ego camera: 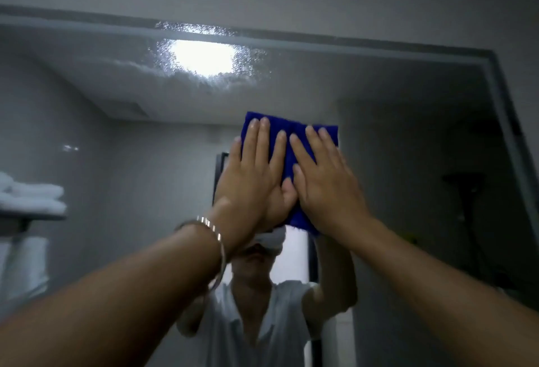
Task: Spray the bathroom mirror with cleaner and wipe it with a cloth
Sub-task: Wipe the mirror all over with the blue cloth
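Note:
A folded blue cloth (287,136) lies flat against the bathroom mirror (393,133), a little above the middle of the glass. My left hand (253,174) presses on its left part with straight fingers, a bracelet on that wrist. My right hand (323,180) presses on its right part, fingers spread and straight, thumb beside the left hand's thumb. Above the cloth, a patch of spray droplets (204,75) spreads across the glass around the reflected ceiling light. No spray bottle is in view.
The mirror's top edge (320,42) and right edge (507,121) meet the grey wall. Reflected in the glass are folded white towels on a shelf (32,200) at the left, a dark doorway, and a person in a pale shirt.

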`<state>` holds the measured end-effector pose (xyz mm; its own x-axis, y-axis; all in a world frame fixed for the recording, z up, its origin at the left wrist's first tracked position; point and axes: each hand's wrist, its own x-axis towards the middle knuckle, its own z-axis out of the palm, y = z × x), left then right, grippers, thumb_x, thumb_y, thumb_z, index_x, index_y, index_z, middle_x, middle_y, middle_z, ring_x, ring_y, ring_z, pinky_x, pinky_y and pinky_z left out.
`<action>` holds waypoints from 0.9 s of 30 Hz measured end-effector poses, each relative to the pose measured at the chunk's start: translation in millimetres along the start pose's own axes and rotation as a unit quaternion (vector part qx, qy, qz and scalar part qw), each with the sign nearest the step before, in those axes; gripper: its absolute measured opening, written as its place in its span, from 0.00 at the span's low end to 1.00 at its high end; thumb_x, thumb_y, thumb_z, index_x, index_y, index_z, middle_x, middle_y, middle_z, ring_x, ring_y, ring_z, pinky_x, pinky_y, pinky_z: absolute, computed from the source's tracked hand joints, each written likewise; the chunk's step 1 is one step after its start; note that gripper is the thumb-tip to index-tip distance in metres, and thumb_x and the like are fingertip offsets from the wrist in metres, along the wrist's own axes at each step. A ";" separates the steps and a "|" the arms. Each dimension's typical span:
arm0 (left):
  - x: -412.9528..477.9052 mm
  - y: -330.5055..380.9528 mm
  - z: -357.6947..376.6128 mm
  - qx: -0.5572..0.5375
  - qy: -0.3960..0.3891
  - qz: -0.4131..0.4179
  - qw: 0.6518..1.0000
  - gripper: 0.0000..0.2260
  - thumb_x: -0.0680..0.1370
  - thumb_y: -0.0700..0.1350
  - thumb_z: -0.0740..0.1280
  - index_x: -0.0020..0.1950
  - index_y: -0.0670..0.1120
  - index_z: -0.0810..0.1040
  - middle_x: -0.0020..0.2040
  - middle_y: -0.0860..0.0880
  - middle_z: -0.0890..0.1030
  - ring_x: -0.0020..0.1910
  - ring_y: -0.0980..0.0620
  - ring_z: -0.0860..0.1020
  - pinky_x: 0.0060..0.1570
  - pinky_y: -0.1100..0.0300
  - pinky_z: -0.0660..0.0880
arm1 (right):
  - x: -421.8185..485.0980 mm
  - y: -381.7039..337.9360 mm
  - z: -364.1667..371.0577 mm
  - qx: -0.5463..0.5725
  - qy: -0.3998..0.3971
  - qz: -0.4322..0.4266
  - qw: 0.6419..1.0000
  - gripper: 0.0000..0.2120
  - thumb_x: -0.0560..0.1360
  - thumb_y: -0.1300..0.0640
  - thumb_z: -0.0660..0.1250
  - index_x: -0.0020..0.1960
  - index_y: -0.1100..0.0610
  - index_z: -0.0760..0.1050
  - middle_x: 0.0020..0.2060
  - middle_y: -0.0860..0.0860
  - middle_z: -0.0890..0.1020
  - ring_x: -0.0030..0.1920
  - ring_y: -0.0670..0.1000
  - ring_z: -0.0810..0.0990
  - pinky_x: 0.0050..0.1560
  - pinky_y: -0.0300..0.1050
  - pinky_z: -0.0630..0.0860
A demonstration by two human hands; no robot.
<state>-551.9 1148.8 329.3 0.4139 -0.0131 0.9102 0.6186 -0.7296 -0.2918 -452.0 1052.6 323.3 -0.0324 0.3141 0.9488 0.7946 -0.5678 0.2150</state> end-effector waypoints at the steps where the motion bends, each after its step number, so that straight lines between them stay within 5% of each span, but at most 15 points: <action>1: 21.2 2.4 -8.2 0.001 0.004 -0.009 1.000 0.30 0.78 0.55 0.41 0.75 0.43 0.35 0.75 0.38 0.36 0.75 0.41 0.37 0.73 0.47 0.41 | 19.4 10.1 -7.8 0.002 0.003 0.006 1.000 0.26 0.81 0.47 0.39 0.78 0.53 0.48 0.77 0.53 0.49 0.77 0.52 0.43 0.73 0.47 0.42; 6: 87.9 27.9 -35.6 -0.023 -0.032 -0.090 0.995 0.28 0.80 0.53 0.43 0.76 0.43 0.36 0.76 0.40 0.36 0.75 0.43 0.36 0.74 0.47 0.41 | 76.2 51.0 -37.6 -0.018 -0.029 0.010 0.999 0.25 0.83 0.49 0.46 0.78 0.53 0.45 0.78 0.52 0.46 0.77 0.52 0.42 0.75 0.50 0.46; 14: 11.6 105.3 -7.5 -0.001 -0.018 -0.026 1.000 0.28 0.79 0.53 0.39 0.71 0.41 0.29 0.72 0.37 0.30 0.73 0.40 0.34 0.73 0.45 0.39 | -45.7 81.6 -5.5 0.031 0.062 0.037 0.997 0.24 0.82 0.49 0.44 0.76 0.56 0.55 0.76 0.56 0.57 0.76 0.55 0.50 0.72 0.49 0.47; 17: 3.3 132.2 -3.1 0.000 -0.046 -0.020 0.999 0.28 0.79 0.54 0.40 0.68 0.41 0.27 0.70 0.38 0.28 0.73 0.39 0.32 0.71 0.44 0.38 | -68.7 107.9 -4.3 0.021 0.035 0.015 0.999 0.26 0.80 0.48 0.42 0.75 0.57 0.58 0.74 0.57 0.62 0.75 0.56 0.55 0.70 0.51 0.50; 22: 53.8 133.8 -14.6 0.012 -0.029 -0.016 0.999 0.31 0.78 0.56 0.41 0.74 0.43 0.32 0.74 0.39 0.33 0.74 0.42 0.34 0.73 0.46 0.41 | -26.7 142.6 -22.6 0.023 0.033 -0.008 0.999 0.25 0.82 0.47 0.41 0.77 0.52 0.50 0.77 0.53 0.51 0.77 0.52 0.45 0.71 0.46 0.41; 27: 112.3 162.3 -36.4 -0.045 -0.037 -0.088 0.994 0.29 0.80 0.54 0.44 0.76 0.45 0.36 0.76 0.42 0.35 0.75 0.45 0.36 0.74 0.46 0.41 | 32.8 184.4 -49.9 -0.004 0.016 0.003 1.000 0.24 0.83 0.49 0.44 0.78 0.50 0.48 0.78 0.51 0.49 0.77 0.51 0.45 0.74 0.50 0.44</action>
<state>-429.4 1004.1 394.9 0.3545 0.1684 0.9198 0.6249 -0.7744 -0.0991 -336.8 920.3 405.7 -0.0477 0.2865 0.9569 0.7896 -0.5759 0.2118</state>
